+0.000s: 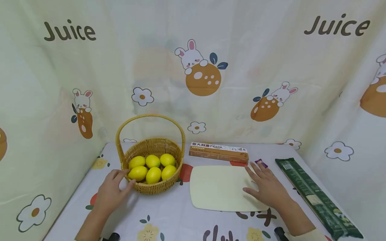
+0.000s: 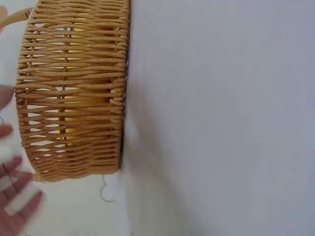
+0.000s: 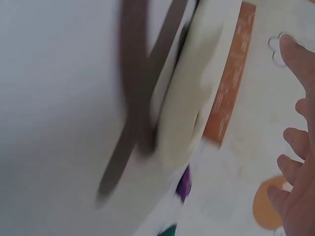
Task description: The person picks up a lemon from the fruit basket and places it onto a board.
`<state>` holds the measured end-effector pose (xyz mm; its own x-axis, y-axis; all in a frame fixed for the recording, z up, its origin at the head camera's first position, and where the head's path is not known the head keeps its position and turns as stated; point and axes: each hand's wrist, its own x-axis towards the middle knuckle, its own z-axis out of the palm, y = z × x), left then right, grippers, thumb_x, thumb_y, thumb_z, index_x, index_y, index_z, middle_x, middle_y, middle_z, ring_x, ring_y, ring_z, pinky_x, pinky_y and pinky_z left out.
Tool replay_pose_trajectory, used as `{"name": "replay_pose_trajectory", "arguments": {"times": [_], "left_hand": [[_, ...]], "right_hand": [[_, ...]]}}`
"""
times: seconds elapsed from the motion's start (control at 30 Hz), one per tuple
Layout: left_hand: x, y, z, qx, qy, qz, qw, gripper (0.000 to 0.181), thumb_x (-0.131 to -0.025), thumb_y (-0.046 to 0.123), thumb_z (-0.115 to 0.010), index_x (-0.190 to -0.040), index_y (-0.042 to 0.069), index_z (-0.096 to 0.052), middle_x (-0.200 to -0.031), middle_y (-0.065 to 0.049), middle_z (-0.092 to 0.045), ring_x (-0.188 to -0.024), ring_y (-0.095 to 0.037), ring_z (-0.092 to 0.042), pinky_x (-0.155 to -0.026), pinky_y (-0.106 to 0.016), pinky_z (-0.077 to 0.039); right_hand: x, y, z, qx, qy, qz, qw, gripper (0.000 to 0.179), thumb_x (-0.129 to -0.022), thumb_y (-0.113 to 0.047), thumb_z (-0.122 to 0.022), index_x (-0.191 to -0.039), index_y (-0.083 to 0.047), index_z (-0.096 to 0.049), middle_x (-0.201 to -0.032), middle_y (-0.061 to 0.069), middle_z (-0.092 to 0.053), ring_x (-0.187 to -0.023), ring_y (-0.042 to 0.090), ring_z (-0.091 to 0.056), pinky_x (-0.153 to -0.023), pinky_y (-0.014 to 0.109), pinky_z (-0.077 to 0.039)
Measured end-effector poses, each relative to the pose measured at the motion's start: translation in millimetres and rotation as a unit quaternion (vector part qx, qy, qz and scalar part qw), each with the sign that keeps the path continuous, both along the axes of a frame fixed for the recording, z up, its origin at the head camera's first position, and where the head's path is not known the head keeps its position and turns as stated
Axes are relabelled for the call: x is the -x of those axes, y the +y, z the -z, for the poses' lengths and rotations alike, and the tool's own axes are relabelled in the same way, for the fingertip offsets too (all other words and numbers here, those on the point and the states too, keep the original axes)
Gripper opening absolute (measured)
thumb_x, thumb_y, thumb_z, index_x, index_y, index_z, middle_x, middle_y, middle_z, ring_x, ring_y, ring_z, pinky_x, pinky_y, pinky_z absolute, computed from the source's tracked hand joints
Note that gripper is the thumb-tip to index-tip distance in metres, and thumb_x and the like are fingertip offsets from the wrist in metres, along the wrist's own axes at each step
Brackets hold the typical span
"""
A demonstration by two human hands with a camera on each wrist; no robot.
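Note:
A wicker basket [image 1: 150, 189] with a tall arched handle holds several yellow lemons [image 1: 153, 175]. My left hand [image 1: 111, 192] is at the basket's front left side, fingers apart and nothing held; whether it touches the rim I cannot tell. In the left wrist view the left hand [image 2: 17, 196] appears beside the basket's woven wall [image 2: 74, 98]. Over the right part of a cream cutting board [image 1: 220, 189] hovers my right hand [image 1: 268, 185], fingers spread. The right wrist view shows the right hand [image 3: 298, 172] with straight, loose fingers, above the board [image 3: 184, 108].
Behind the board lies a long pasta box [image 1: 218, 153]. A small purple wrapped packet [image 1: 261, 163] sits just beyond the right fingertips. A long green package [image 1: 318, 197] lies along the table's right edge. Printed cloth [image 1: 229, 110] hangs at the back and sides.

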<state>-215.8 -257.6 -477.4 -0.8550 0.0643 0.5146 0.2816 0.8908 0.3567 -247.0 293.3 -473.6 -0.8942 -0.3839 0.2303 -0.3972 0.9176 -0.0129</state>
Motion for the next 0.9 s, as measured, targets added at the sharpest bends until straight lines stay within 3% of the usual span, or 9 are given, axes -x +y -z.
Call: {"name": "replay_pose_trajectory", "arguments": {"times": [0.07,0.13,0.2,0.27,0.43,0.53,0.67,0.73,0.9], "left_hand": [[-0.1,-3.0,1.6,-0.037,-0.062,-0.030,0.9969,0.060,-0.089,0.050,-0.066,-0.132,0.009,-0.057,-0.122,-0.018,-0.049,-0.106,-0.039,-0.054,-0.079,-0.056,-0.050],[2.2,-5.7,2.2,-0.081,-0.130,-0.044,0.9872,0.069,-0.090,0.056,-0.060,-0.142,0.012,-0.047,-0.139,-0.025,-0.037,-0.119,-0.047,-0.046,-0.088,-0.065,-0.043],[7.2,-8.2,3.7,-0.125,-0.175,-0.041,0.9757,0.074,-0.091,0.057,-0.058,-0.148,0.014,-0.039,-0.152,-0.029,-0.018,-0.131,-0.054,-0.031,-0.096,-0.072,-0.031],[14.6,-10.4,6.7,-0.174,-0.196,-0.028,0.9646,0.076,-0.091,0.054,-0.059,-0.151,0.016,-0.033,-0.158,-0.026,-0.003,-0.137,-0.054,-0.019,-0.102,-0.071,-0.024],[37.0,-11.4,14.4,-0.325,-0.165,0.013,0.9309,0.071,-0.093,0.041,-0.065,-0.152,0.019,-0.033,-0.162,-0.011,0.003,-0.146,-0.034,-0.011,-0.113,-0.052,-0.021],[47.9,-9.7,17.2,-0.422,-0.125,0.030,0.8976,0.063,-0.094,0.029,-0.066,-0.149,0.016,-0.039,-0.162,-0.007,-0.004,-0.146,-0.026,-0.013,-0.114,-0.043,-0.021],[51.6,-10.5,23.0,-0.514,-0.102,0.023,0.8513,0.055,-0.095,0.021,-0.066,-0.145,0.010,-0.045,-0.161,-0.002,-0.016,-0.143,-0.023,-0.024,-0.111,-0.038,-0.026],[50.3,-12.5,26.4,-0.525,-0.112,0.017,0.8434,0.055,-0.095,0.023,-0.065,-0.144,0.010,-0.046,-0.160,-0.001,-0.020,-0.142,-0.023,-0.027,-0.110,-0.038,-0.028],[43.8,-21.8,35.0,-0.494,-0.159,0.016,0.8549,0.060,-0.095,0.028,-0.065,-0.148,0.015,-0.040,-0.159,-0.005,-0.024,-0.141,-0.032,-0.029,-0.111,-0.049,-0.026]], "right_hand": [[3.5,-13.7,-0.9,0.000,-0.007,-0.008,0.9999,0.085,-0.086,-0.058,-0.064,-0.149,-0.007,-0.038,-0.156,0.020,-0.026,-0.144,0.040,-0.015,-0.112,0.058,-0.016],[7.0,-28.1,-1.2,0.003,-0.013,-0.019,0.9997,0.085,-0.086,-0.059,-0.063,-0.149,-0.008,-0.038,-0.156,0.019,-0.025,-0.144,0.040,-0.015,-0.112,0.057,-0.017],[10.4,-42.3,-1.5,0.002,-0.012,-0.034,0.9993,0.084,-0.087,-0.060,-0.060,-0.151,-0.011,-0.037,-0.157,0.018,-0.025,-0.144,0.038,-0.015,-0.113,0.055,-0.017],[13.4,-57.3,-3.5,0.008,-0.008,-0.056,0.9984,0.082,-0.088,-0.061,-0.059,-0.151,-0.013,-0.036,-0.157,0.017,-0.025,-0.144,0.038,-0.017,-0.113,0.054,-0.018],[20.9,-98.5,-15.0,0.013,-0.011,-0.098,0.9950,0.079,-0.089,-0.060,-0.057,-0.152,-0.017,-0.035,-0.157,0.014,-0.025,-0.142,0.036,-0.024,-0.112,0.051,-0.023],[25.5,-124.7,-22.1,0.015,-0.030,-0.111,0.9932,0.078,-0.090,-0.060,-0.056,-0.154,-0.023,-0.031,-0.158,0.010,-0.026,-0.141,0.034,-0.028,-0.111,0.050,-0.027],[30.9,-160.4,-29.8,0.021,-0.044,-0.146,0.9881,0.073,-0.091,-0.058,-0.056,-0.153,-0.026,-0.032,-0.156,0.006,-0.031,-0.139,0.029,-0.033,-0.109,0.048,-0.032],[33.0,-177.6,-33.7,0.026,-0.043,-0.171,0.9840,0.069,-0.093,-0.055,-0.056,-0.152,-0.025,-0.036,-0.155,0.005,-0.034,-0.138,0.027,-0.035,-0.109,0.046,-0.033],[38.2,-218.7,-46.1,0.017,-0.028,-0.252,0.9671,0.059,-0.096,-0.048,-0.056,-0.146,-0.021,-0.045,-0.145,0.008,-0.046,-0.128,0.026,-0.047,-0.105,0.041,-0.040]]}}
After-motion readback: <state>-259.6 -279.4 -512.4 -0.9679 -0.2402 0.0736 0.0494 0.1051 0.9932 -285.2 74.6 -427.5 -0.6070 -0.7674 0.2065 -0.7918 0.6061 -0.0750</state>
